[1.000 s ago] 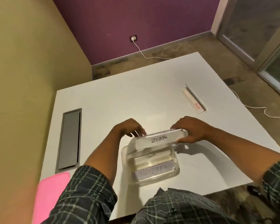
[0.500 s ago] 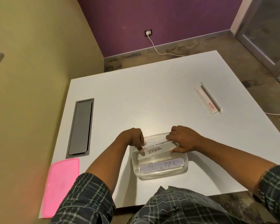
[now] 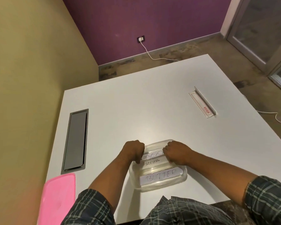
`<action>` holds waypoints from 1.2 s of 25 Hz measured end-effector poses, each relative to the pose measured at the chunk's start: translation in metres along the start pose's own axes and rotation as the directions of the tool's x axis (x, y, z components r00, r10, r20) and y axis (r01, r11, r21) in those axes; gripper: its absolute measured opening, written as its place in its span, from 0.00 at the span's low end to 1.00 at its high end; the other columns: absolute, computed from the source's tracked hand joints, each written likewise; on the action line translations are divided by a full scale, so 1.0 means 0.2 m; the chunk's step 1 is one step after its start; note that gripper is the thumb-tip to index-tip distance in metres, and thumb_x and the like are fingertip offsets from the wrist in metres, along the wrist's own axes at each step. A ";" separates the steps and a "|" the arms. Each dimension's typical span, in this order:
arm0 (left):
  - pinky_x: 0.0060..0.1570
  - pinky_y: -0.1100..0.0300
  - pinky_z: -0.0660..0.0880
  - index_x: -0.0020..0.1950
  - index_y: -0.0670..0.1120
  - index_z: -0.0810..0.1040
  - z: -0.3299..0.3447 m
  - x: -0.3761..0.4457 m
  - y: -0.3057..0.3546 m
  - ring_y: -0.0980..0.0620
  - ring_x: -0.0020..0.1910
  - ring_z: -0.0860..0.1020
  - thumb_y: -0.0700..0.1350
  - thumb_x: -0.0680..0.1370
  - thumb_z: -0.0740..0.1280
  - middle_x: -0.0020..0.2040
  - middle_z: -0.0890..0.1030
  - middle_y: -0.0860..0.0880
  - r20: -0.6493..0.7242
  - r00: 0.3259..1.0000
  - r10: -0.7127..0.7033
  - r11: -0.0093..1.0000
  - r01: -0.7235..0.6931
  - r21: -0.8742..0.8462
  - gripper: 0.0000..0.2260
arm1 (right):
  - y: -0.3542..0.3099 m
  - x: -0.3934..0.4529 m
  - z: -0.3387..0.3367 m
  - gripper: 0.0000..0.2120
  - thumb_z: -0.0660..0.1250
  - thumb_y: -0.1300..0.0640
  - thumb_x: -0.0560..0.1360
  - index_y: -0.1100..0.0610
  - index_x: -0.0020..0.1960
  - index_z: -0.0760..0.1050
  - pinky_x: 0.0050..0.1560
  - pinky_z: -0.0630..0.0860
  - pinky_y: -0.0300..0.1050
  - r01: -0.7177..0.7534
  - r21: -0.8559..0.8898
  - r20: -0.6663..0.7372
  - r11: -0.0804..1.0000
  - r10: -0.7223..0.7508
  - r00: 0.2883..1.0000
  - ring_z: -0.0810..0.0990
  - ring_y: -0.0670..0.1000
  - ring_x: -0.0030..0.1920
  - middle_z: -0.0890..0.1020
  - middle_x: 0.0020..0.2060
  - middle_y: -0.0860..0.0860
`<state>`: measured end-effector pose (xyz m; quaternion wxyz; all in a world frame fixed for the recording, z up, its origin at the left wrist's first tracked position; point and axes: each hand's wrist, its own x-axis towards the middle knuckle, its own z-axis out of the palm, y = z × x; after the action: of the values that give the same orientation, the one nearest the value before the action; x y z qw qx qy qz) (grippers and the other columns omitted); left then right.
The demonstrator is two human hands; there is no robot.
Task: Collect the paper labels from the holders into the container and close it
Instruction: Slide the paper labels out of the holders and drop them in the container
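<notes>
A clear plastic container (image 3: pixel 184 176) sits near the table's front edge. Inside it lie a label reading BUTTER (image 3: pixel 161 175) at the front, one reading ZEBRA (image 3: pixel 152 163) in a clear holder in the middle, and another written label (image 3: pixel 154 154) at the back. My left hand (image 3: pixel 133 151) pinches the left end of the ZEBRA holder with curled fingers. My right hand (image 3: pixel 177 152) grips its right end. Both hands reach down into the container. A pink lid (image 3: pixel 58 197) lies at the table's front left corner.
An empty clear label holder (image 3: pixel 202 103) lies on the white table (image 3: pixel 136 111) at the far right. A grey hatch (image 3: pixel 75 140) is set into the table on the left. A yellow wall borders the left side. White cables run across the floor.
Both hands lowered the ZEBRA holder from above the container's far rim down into the container. The view shifted, and more of the pink lid shows.
</notes>
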<state>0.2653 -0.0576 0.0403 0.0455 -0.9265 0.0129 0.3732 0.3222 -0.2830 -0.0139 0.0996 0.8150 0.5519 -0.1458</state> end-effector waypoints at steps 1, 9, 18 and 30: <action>0.40 0.58 0.75 0.48 0.48 0.85 -0.01 0.01 0.01 0.46 0.46 0.84 0.43 0.65 0.78 0.50 0.85 0.47 0.004 1.000 0.006 1.000 -0.006 0.030 0.12 | 0.00 0.00 0.00 0.10 0.66 0.60 0.73 0.62 0.54 0.76 0.50 0.73 0.51 -0.004 0.006 0.000 1.000 0.004 1.000 0.78 0.59 0.50 0.81 0.50 0.58; 0.36 0.61 0.73 0.31 0.45 0.76 -0.30 0.13 0.17 0.54 0.28 0.77 0.52 0.69 0.80 0.27 0.78 0.52 0.275 0.960 0.048 0.999 -0.051 0.004 0.17 | 0.13 -0.10 -0.08 0.18 0.60 0.45 0.81 0.57 0.58 0.77 0.47 0.77 0.50 0.084 0.223 -0.346 0.971 -0.001 0.938 0.80 0.56 0.50 0.81 0.52 0.54; 0.44 0.54 0.77 0.42 0.41 0.80 -0.74 0.42 0.64 0.47 0.41 0.79 0.51 0.78 0.67 0.40 0.83 0.45 -0.306 0.935 0.182 0.789 -0.324 -0.522 0.13 | 0.91 -0.36 -0.08 0.15 0.64 0.64 0.78 0.53 0.62 0.80 0.54 0.77 0.45 -0.418 0.710 -0.241 0.566 0.754 0.610 0.82 0.52 0.56 0.83 0.56 0.48; 0.66 0.60 0.68 0.75 0.42 0.70 -0.82 1.00 1.11 0.48 0.69 0.74 0.48 0.82 0.63 0.68 0.79 0.44 -0.296 0.955 0.000 0.502 -0.255 -0.826 0.23 | 1.34 -0.41 0.25 0.31 0.64 0.56 0.79 0.50 0.79 0.58 0.73 0.66 0.51 -0.589 0.792 0.229 0.159 0.818 0.528 0.68 0.52 0.74 0.67 0.76 0.50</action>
<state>0.5100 -0.2928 0.0029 -0.4476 -0.8638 -0.0982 0.2096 0.5368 -0.4709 -0.0308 -0.2924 0.9335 -0.0204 -0.2063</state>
